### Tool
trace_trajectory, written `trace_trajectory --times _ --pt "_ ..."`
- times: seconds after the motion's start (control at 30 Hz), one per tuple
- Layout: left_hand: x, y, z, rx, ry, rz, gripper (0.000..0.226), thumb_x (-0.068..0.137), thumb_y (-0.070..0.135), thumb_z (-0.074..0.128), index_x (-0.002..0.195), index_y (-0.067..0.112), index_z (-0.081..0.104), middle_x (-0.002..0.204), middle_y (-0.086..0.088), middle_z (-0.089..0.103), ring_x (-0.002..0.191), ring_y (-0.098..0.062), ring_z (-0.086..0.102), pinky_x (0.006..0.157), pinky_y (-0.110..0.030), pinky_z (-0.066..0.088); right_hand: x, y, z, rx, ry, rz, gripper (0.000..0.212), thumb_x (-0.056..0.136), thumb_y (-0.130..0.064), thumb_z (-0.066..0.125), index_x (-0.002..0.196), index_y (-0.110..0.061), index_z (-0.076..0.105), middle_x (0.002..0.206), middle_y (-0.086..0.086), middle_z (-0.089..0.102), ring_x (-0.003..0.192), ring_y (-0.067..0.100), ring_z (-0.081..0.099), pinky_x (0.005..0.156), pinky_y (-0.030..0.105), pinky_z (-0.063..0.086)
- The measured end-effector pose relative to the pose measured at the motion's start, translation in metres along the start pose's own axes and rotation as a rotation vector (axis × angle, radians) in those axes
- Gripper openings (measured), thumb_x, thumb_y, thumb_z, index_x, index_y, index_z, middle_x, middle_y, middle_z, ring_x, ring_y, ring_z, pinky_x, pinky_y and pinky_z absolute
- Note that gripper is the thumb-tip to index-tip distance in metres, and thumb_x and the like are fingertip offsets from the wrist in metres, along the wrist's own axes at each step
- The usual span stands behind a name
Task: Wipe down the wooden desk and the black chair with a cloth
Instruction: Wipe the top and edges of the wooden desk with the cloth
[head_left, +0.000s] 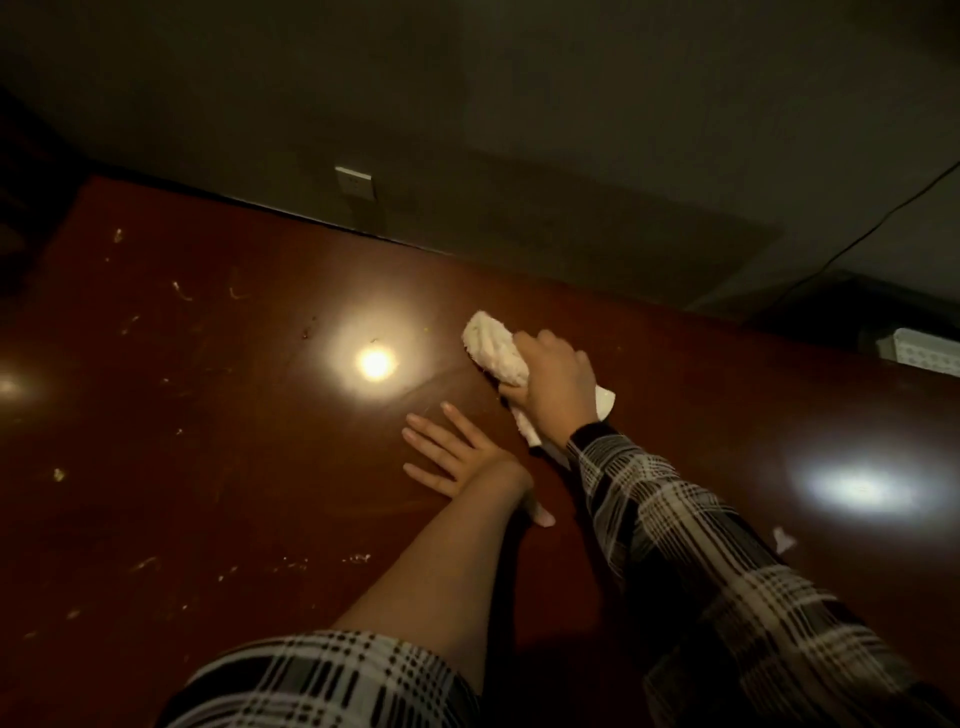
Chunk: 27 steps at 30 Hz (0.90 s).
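The dark red-brown wooden desk (208, 415) fills most of the view and shines under lamp reflections. My right hand (556, 387) grips a bunched white cloth (493, 348) and holds it down on the desk top past the middle. My left hand (457, 460) lies flat on the wood just in front of it, fingers spread and straight. Pale crumbs and streaks (182, 291) are scattered over the left half of the desk. The black chair is not in view.
The desk's far edge meets a wall with a white socket plate (355, 183). A thin cable (857, 239) runs down the wall at the right. A white perforated object (919, 351) sits beyond the right corner. A small white scrap (783, 538) lies near my right sleeve.
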<state>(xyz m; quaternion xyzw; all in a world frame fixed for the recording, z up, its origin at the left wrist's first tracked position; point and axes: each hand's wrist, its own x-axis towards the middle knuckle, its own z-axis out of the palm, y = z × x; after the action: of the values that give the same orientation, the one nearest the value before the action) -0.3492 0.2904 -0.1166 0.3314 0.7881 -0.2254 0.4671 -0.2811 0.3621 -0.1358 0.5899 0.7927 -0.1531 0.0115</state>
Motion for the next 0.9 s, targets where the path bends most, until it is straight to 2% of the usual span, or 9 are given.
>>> trace_trajectory --times 0.13,0.27,0.37,0.47,0.6,0.67,0.77,0.83,0.9 --pt "-0.006 -0.014 -0.010 0.009 0.016 0.107 0.156 0.056 0.053 0.084 0.132 0.007 -0.044 0.134 -0.035 -0.043 0.129 -0.048 -0.034 0.104 -0.060 -0.018 0.006 0.009 -0.008 0.071 -0.064 0.020 0.054 0.085 -0.035 0.064 0.133 -0.019 0.045 0.119 0.011 0.053 0.110 0.032 0.051 0.084 0.041 0.040" --pt "-0.005 -0.037 -0.039 -0.085 0.133 0.234 0.145 0.064 0.049 0.080 0.134 0.016 -0.042 0.145 -0.018 -0.039 0.138 -0.039 -0.025 0.105 -0.057 -0.019 0.042 0.032 -0.016 0.105 0.055 0.262 0.050 0.087 -0.038 0.061 0.130 -0.017 0.045 0.117 0.016 0.054 0.108 0.037 0.053 0.084 0.043 0.043" --pt "0.012 -0.067 -0.068 -0.181 0.252 0.133 0.143 0.065 0.052 0.078 0.135 0.015 -0.041 0.146 -0.019 -0.037 0.138 -0.038 -0.025 0.107 -0.054 -0.017 0.052 0.025 -0.019 0.043 0.090 0.367 0.051 0.088 -0.038 0.060 0.131 -0.016 0.043 0.118 0.016 0.053 0.109 0.035 0.053 0.087 0.045 0.044" --pt "0.032 -0.088 -0.084 -0.264 0.259 -0.023 0.152 0.055 0.054 0.083 0.136 0.012 -0.039 0.148 -0.021 -0.033 0.139 -0.037 -0.024 0.110 -0.053 -0.013 0.038 -0.005 -0.009 0.085 0.097 0.374 0.046 0.088 -0.033 0.061 0.128 -0.017 0.045 0.117 0.014 0.053 0.108 0.034 0.052 0.085 0.043 0.040" --pt "0.047 -0.082 -0.090 -0.207 0.205 -0.128 0.160 0.045 0.060 0.084 0.138 0.010 -0.037 0.146 -0.023 -0.034 0.138 -0.037 -0.027 0.111 -0.052 -0.010 -0.001 -0.063 0.019 0.020 -0.007 0.047 0.048 0.084 -0.034 0.065 0.126 -0.021 0.046 0.111 0.008 0.053 0.103 0.029 0.051 0.075 0.038 0.033" --pt "0.051 -0.078 -0.091 -0.186 0.184 -0.141 0.160 0.045 0.062 0.083 0.137 0.009 -0.037 0.145 -0.025 -0.036 0.137 -0.038 -0.028 0.111 -0.053 -0.009 0.002 -0.062 0.014 -0.018 -0.046 -0.032 0.050 0.085 -0.036 0.063 0.129 -0.021 0.044 0.111 0.006 0.053 0.102 0.027 0.050 0.075 0.037 0.031" --pt "0.054 -0.077 -0.092 -0.181 0.164 -0.135 0.161 0.045 0.060 0.083 0.135 0.005 -0.039 0.141 -0.028 -0.039 0.135 -0.042 -0.029 0.110 -0.056 -0.008 0.038 -0.037 0.003 0.010 -0.012 0.080 0.046 0.084 -0.034 0.063 0.125 -0.020 0.046 0.110 0.010 0.055 0.102 0.032 0.054 0.074 0.038 0.034" --pt "0.056 -0.077 -0.094 -0.177 0.139 -0.118 0.161 0.046 0.059 0.083 0.132 0.003 -0.042 0.139 -0.029 -0.041 0.133 -0.044 -0.031 0.110 -0.057 -0.008 0.065 -0.028 -0.003 0.075 0.052 0.239 0.048 0.085 -0.035 0.063 0.125 -0.017 0.045 0.113 0.013 0.055 0.105 0.035 0.054 0.079 0.041 0.039" --pt "0.060 -0.076 -0.098 -0.181 0.100 -0.115 0.160 0.048 0.058 0.082 0.131 0.003 -0.042 0.139 -0.029 -0.042 0.133 -0.044 -0.031 0.111 -0.058 -0.005 0.080 -0.030 -0.005 0.093 0.090 0.319 0.050 0.085 -0.036 0.064 0.127 -0.016 0.044 0.117 0.013 0.054 0.109 0.034 0.053 0.084 0.043 0.041"
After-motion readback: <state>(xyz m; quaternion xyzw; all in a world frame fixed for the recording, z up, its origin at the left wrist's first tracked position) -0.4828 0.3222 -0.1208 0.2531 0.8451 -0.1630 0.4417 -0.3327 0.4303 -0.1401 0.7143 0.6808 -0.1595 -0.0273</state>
